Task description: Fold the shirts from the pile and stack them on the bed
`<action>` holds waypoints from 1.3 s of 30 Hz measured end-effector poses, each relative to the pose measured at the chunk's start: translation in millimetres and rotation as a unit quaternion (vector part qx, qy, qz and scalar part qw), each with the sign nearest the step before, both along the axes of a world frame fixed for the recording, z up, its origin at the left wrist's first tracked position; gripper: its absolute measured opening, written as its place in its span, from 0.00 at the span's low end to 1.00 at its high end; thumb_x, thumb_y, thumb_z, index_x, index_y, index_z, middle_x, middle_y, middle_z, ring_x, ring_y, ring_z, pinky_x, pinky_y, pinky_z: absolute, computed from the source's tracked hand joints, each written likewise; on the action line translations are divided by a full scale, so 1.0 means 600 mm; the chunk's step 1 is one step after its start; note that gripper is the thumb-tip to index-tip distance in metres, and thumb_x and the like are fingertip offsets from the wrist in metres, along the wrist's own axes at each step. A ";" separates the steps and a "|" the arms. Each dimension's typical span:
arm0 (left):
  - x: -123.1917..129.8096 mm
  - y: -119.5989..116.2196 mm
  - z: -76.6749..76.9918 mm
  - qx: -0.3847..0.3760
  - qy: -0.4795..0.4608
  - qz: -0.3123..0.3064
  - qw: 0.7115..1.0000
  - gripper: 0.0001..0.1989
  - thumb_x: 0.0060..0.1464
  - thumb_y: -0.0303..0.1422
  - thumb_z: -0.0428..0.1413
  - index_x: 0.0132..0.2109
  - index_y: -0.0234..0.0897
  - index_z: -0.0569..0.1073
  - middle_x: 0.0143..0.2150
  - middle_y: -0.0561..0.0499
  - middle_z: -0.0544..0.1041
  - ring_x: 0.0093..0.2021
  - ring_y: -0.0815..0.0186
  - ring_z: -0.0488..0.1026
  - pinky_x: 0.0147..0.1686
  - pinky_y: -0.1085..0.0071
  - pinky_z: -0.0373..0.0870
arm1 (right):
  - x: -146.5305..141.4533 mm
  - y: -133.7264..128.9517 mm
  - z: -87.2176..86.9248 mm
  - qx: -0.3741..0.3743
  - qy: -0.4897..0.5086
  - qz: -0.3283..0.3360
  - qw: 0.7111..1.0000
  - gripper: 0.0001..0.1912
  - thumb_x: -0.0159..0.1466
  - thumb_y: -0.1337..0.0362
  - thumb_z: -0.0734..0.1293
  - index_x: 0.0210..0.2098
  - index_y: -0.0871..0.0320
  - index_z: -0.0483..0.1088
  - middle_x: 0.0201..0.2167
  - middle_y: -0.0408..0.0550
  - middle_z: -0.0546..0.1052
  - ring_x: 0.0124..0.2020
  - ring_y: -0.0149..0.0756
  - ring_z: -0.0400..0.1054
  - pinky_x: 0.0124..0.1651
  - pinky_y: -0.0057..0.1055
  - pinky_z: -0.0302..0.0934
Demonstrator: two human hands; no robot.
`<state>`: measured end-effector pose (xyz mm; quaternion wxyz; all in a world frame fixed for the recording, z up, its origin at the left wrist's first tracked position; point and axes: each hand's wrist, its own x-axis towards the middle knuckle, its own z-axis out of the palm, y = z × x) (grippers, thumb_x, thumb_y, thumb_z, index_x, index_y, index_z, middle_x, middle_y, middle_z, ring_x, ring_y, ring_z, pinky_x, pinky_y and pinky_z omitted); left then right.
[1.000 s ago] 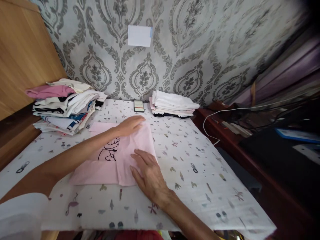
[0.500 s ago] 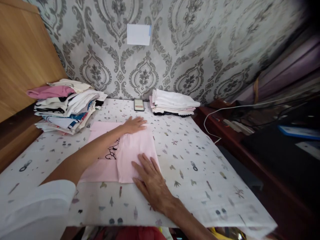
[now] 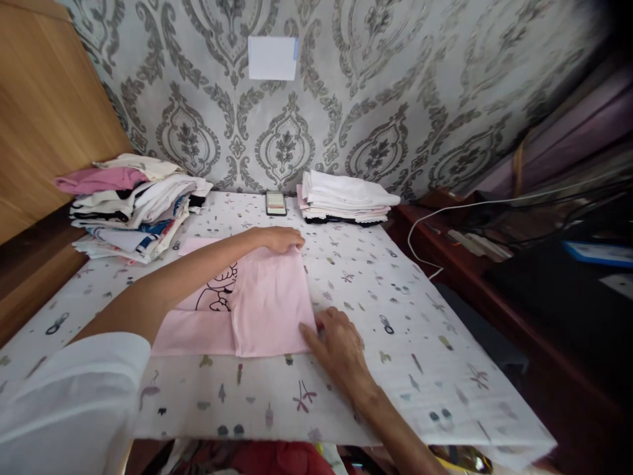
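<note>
A pink shirt with a black line print lies on the patterned white cloth, its right part folded over toward the middle. My left hand reaches across it and is closed on the far right corner, fingertips pinching the fabric. At the near right edge, my right hand has its thumb on the pink fabric and its fingers curled around the edge; the fingertips are partly hidden. My left forearm covers part of the print and the shirt's far left side.
A tall, uneven stack of folded clothes stands at the back left beside a wooden panel. Behind the shirt are a small dark-edged box and a neat stack of white clothes. A white cable runs along the right side.
My left hand has slid right, from lying flat to gripping the shirt's far right corner. My right hand has moved off the top of the fabric to its right edge, fingers now curled.
</note>
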<state>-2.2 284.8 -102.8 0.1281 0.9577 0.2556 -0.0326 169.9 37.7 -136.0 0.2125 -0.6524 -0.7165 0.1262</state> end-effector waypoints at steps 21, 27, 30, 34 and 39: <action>0.026 0.028 0.105 0.029 -0.068 0.038 0.997 0.13 0.49 0.21 0.54 0.42 0.33 0.78 0.42 0.47 0.78 0.42 0.63 0.72 0.41 0.70 0.63 | 0.055 0.004 0.083 -0.033 0.402 -0.049 0.914 0.17 0.59 0.54 0.71 0.24 0.56 0.62 0.17 0.36 0.60 0.19 0.25 0.51 0.21 0.24 0.48; -0.056 -0.006 0.144 -0.071 -0.173 0.104 0.977 0.09 0.50 0.22 0.55 0.39 0.34 0.75 0.37 0.51 0.75 0.35 0.66 0.72 0.39 0.68 0.66 | -0.010 -0.009 0.132 0.056 0.361 0.036 0.930 0.14 0.61 0.58 0.68 0.23 0.55 0.64 0.19 0.39 0.66 0.21 0.28 0.59 0.23 0.25 0.54; -0.127 -0.029 0.171 -0.084 -0.215 0.153 0.961 0.06 0.48 0.25 0.58 0.36 0.34 0.75 0.35 0.52 0.74 0.37 0.65 0.72 0.41 0.68 0.66 | -0.065 -0.017 0.158 0.065 0.363 0.106 0.923 0.12 0.62 0.62 0.66 0.24 0.55 0.63 0.20 0.39 0.67 0.22 0.28 0.61 0.24 0.25 0.56; -0.239 -0.070 0.171 -0.103 -0.255 0.209 0.938 0.05 0.45 0.27 0.60 0.34 0.36 0.75 0.34 0.52 0.75 0.40 0.63 0.73 0.43 0.68 0.65 | -0.155 -0.024 0.156 0.015 0.337 0.217 0.916 0.09 0.64 0.67 0.62 0.26 0.55 0.62 0.22 0.38 0.68 0.22 0.27 0.60 0.24 0.23 0.53; -0.372 -0.126 0.083 -0.112 -0.185 0.285 0.934 0.02 0.42 0.28 0.56 0.28 0.39 0.72 0.31 0.53 0.76 0.36 0.63 0.72 0.40 0.72 0.65 | -0.262 -0.030 0.090 0.000 0.123 0.347 0.930 0.04 0.63 0.71 0.63 0.32 0.58 0.67 0.30 0.45 0.75 0.28 0.32 0.66 0.31 0.29 0.58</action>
